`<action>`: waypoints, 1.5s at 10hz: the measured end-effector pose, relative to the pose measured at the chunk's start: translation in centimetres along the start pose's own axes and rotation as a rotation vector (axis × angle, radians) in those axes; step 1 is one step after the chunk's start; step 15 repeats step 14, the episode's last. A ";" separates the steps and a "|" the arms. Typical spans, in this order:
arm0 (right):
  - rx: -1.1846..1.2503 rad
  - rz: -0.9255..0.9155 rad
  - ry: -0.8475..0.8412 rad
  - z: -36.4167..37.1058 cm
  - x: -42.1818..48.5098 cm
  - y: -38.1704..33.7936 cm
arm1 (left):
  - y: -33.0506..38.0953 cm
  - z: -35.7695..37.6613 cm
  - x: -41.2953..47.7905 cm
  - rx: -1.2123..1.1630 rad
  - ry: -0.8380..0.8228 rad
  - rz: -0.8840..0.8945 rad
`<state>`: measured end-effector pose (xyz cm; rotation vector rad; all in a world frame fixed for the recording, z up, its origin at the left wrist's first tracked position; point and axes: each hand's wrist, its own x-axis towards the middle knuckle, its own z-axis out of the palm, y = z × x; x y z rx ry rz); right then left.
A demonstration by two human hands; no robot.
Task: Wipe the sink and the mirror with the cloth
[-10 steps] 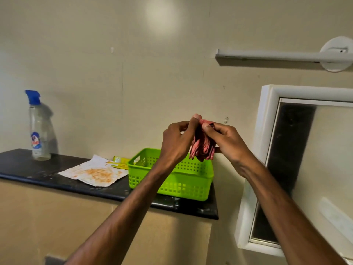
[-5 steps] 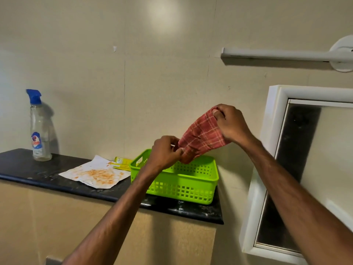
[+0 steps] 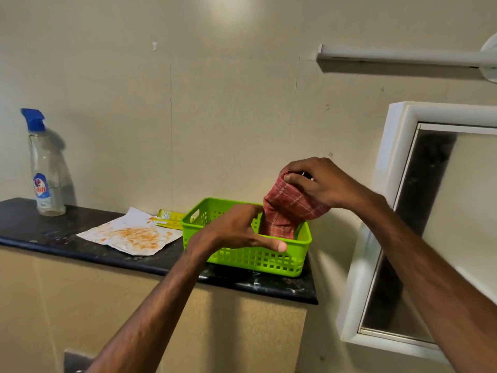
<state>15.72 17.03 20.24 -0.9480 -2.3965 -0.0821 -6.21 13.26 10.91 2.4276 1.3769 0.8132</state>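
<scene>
R hand (image 3: 320, 184) grips top of red checked cloth (image 3: 291, 208), fingers curled round it; cloth's lower end hangs inside green basket (image 3: 258, 261) on counter (image 3: 53, 232). L hand (image 3: 236, 230) at basket rim, thumb out; whether it holds cloth: cannot tell.

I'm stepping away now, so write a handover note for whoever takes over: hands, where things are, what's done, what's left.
Right hand grips the top of the red checked cloth, whose lower end hangs into the green basket.
Left hand is at the cloth's lower part over the basket; whether it grips is unclear.
Mirror is on the wall to the right; sink not in view.
Done: cloth is in hand. Left: wipe mirror and sink.
</scene>
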 end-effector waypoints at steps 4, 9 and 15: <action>0.050 -0.062 -0.148 1.2 -5.5 -5.3 | 0.4 0.0 -0.4 -0.024 0.063 0.121; -0.217 -0.006 0.068 8.9 -14.4 -7.2 | 0.1 -2.2 -1.4 0.180 -0.217 0.157; -0.078 0.135 0.385 7.9 -20.5 -8.0 | 6.5 2.1 -5.6 0.157 0.112 0.363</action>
